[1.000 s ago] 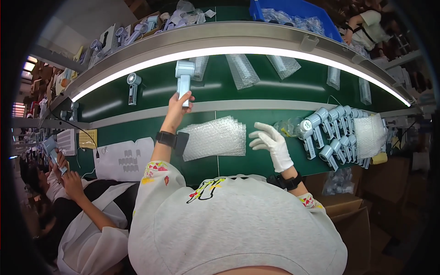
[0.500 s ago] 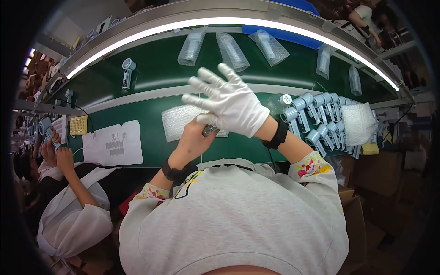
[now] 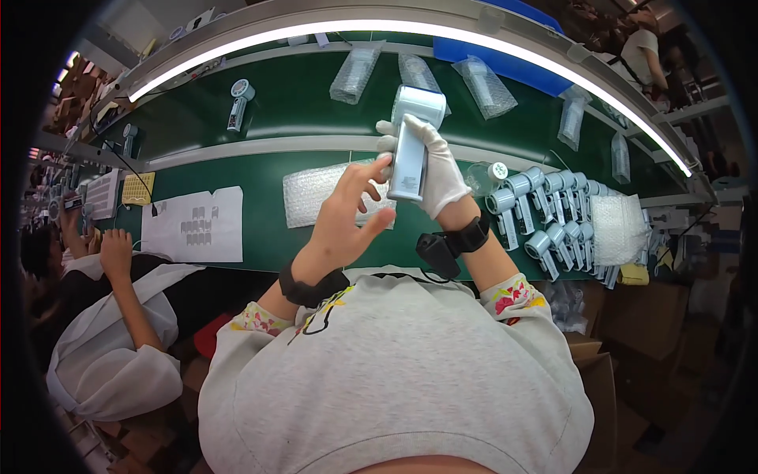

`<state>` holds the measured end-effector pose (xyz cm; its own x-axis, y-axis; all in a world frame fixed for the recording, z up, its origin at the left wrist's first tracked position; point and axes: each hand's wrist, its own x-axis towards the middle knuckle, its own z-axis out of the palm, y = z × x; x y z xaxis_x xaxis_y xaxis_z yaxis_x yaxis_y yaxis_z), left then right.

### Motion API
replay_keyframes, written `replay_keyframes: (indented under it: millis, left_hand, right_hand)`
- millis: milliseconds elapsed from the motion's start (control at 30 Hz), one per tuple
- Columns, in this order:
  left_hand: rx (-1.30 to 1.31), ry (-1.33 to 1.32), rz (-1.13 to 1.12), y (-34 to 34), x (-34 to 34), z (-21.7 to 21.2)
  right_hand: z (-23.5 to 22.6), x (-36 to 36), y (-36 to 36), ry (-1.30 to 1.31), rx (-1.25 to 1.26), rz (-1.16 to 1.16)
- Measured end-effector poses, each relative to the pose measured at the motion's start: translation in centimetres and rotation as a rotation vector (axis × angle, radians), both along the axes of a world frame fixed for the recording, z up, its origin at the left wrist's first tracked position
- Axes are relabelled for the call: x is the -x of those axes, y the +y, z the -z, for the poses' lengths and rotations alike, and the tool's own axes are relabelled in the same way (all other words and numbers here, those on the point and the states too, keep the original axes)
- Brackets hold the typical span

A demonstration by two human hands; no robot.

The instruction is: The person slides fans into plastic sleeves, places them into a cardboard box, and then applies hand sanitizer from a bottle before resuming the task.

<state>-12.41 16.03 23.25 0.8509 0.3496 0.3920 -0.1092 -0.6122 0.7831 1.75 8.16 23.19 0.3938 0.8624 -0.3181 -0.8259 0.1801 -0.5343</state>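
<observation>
Obscuring bubble-wrap stack [image 3: 309, 197] partly: left hand [image 3: 341, 225]; bottle [image 3: 479, 175] beside pale-blue devices [image 3: 555, 234].

from afar, i look through the left head-worn fisheye, steeply down over the person's light grey top [image 3: 387, 363] close below, onto the green workbench [image 3: 262, 213], a strip light [image 3: 355, 27] bowing overhead.

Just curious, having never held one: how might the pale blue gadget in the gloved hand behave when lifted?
The pale blue gadget is probably stiff, given its crisp edges. Its bulky head on a slimmer handle may make it top-heavy.
</observation>
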Motion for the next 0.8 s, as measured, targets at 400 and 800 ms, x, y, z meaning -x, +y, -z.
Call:
replay_keyframes:
  millis: [400, 800]
  left_hand:
    - [-0.131, 0.411, -0.550, 1.5, -2.4, 21.1]
    - [0.867, 0.582, -0.348, 5.4, -1.8, 21.3]
  right_hand:
    - [2.3, -1.8, -2.2, 0.099, 0.282, -0.101]
    - [18.6, 0.0, -1.9, -1.442, 0.572, -0.453]
